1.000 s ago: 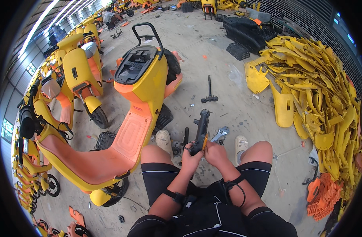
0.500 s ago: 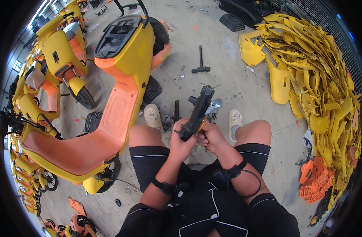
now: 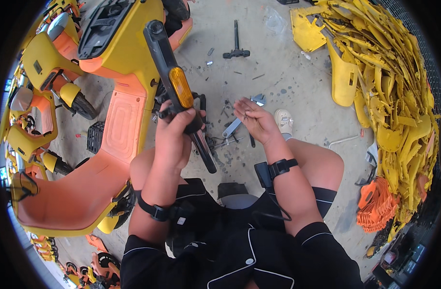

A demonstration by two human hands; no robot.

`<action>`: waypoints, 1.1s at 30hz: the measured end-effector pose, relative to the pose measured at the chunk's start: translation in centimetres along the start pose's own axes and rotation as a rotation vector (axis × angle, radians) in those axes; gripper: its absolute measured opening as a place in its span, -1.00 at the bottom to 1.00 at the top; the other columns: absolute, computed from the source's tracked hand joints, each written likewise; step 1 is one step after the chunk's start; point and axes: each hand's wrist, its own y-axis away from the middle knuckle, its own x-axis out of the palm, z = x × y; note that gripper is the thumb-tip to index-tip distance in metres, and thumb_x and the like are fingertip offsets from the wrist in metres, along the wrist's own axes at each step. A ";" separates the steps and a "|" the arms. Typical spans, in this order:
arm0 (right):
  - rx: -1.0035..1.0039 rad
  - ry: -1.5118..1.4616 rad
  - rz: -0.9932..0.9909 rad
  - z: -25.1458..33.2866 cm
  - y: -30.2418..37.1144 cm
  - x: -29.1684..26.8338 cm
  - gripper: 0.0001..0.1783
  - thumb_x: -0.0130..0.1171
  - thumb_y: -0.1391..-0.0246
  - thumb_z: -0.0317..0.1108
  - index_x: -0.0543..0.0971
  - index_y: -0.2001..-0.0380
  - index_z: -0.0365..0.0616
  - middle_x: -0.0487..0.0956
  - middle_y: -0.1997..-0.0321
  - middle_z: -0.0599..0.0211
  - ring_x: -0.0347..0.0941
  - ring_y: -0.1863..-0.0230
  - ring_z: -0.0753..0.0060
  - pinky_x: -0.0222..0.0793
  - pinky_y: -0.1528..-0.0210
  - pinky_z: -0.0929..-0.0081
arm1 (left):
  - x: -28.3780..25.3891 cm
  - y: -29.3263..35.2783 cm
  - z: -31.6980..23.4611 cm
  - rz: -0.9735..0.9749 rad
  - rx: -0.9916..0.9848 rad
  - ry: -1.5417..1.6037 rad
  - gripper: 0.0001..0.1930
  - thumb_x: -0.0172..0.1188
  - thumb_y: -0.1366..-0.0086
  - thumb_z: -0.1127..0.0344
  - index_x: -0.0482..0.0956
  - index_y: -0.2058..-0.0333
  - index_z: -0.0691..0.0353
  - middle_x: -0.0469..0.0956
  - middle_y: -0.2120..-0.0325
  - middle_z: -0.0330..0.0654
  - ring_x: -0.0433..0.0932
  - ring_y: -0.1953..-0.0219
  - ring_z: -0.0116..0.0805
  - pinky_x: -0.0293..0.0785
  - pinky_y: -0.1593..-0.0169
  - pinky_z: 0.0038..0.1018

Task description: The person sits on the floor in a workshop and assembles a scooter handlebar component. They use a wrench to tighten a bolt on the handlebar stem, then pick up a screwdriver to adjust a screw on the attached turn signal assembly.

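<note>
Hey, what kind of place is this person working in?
Probably a scooter repair or dismantling yard: a stripped yellow and orange scooter stands on the bare concrete floor, beside a big heap of yellow plastic body panels, with more scooters parked behind.

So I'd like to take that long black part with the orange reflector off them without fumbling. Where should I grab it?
Probably the bare upper stretch of the black bar, above the orange reflector, coming from its right side. The left hand already wraps the lower middle, and the yellow scooter crowds its left. The right hand is open, off it.
</note>
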 end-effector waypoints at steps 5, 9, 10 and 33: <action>-0.030 -0.036 0.024 -0.8 -2.2 3.1 -0.56 -0.03 -0.22 -0.61 0.35 -0.18 -0.37 0.47 -0.21 0.00 0.40 -0.25 0.18 0.27 -0.38 0.25 | -2.1 -4.3 1.6 -0.022 -0.090 -0.007 -0.60 0.18 -0.24 0.48 0.31 -0.03 0.24 0.49 0.20 -0.15 0.60 0.15 -0.23 0.53 0.18 -0.32; -0.054 -0.026 -0.042 -1.3 -3.6 3.3 -0.62 0.04 -0.28 -0.54 0.40 -0.14 -0.40 0.48 -0.19 0.00 0.44 -0.22 0.23 0.38 -0.31 0.41 | -2.2 -5.8 1.7 -0.034 -0.171 -0.013 -0.59 0.19 -0.22 0.49 0.30 -0.03 0.23 0.49 0.19 -0.14 0.60 0.16 -0.22 0.53 0.19 -0.32; -0.058 -0.014 -0.074 -1.4 -4.0 3.2 -0.64 0.06 -0.29 -0.53 0.41 -0.12 -0.42 0.49 -0.17 -0.02 0.46 -0.21 0.24 0.42 -0.28 0.45 | -2.0 -6.0 1.5 -0.038 -0.194 -0.008 -0.59 0.19 -0.22 0.49 0.30 -0.03 0.23 0.49 0.19 -0.14 0.60 0.16 -0.21 0.53 0.19 -0.32; 0.116 1.398 -0.902 -13.4 -17.6 -28.6 -0.68 0.35 0.06 -0.38 0.68 0.19 -0.28 0.69 0.31 0.05 0.65 0.25 0.24 0.54 0.23 0.36 | -4.7 -8.0 1.2 -0.464 -0.403 -0.033 -0.60 0.10 -0.24 0.34 0.34 -0.01 0.42 0.53 0.25 0.07 0.51 0.26 -0.19 0.47 0.19 -0.34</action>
